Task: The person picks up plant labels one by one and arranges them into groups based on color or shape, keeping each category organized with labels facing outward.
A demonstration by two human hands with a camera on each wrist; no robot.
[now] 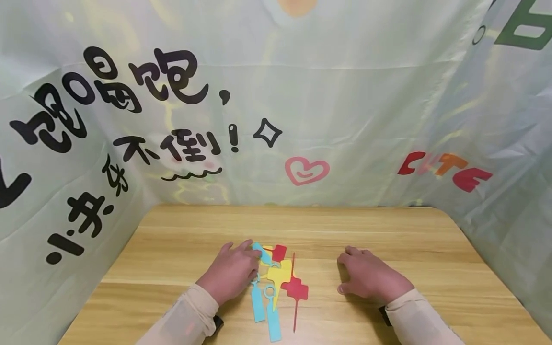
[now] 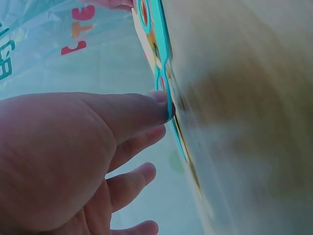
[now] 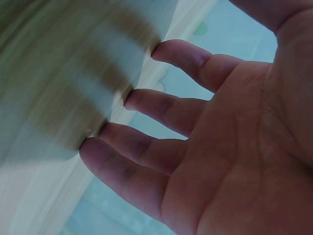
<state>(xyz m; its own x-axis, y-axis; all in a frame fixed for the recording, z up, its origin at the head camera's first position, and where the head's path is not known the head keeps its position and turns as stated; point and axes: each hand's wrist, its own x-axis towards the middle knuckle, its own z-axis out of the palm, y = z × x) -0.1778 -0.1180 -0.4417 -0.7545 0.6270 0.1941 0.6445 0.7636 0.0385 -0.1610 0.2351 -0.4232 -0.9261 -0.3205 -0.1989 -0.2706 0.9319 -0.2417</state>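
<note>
A loose pile of flat plastic plant labels lies mid-table. It has a yellow label (image 1: 279,274) with a pointed stake, a red label (image 1: 296,289) with a long thin stem, and a smaller red label (image 1: 279,253). Among them are blue tags with ring ends, one blue tag (image 1: 258,303) left and another blue tag (image 1: 273,320) nearer me. My left hand (image 1: 230,270) reaches to the pile's left edge, its thumb (image 2: 142,105) touching a blue ring and other fingers spread. Apart from the labels, my right hand (image 1: 373,275) rests its fingertips (image 3: 98,152) on the table, palm hollow.
The wooden table (image 1: 401,230) has rounded far corners. Printed fabric (image 1: 366,105) hangs behind it and along both sides, with black lettering, a pink heart and coloured letters. Dark bands or devices sit at both wrists.
</note>
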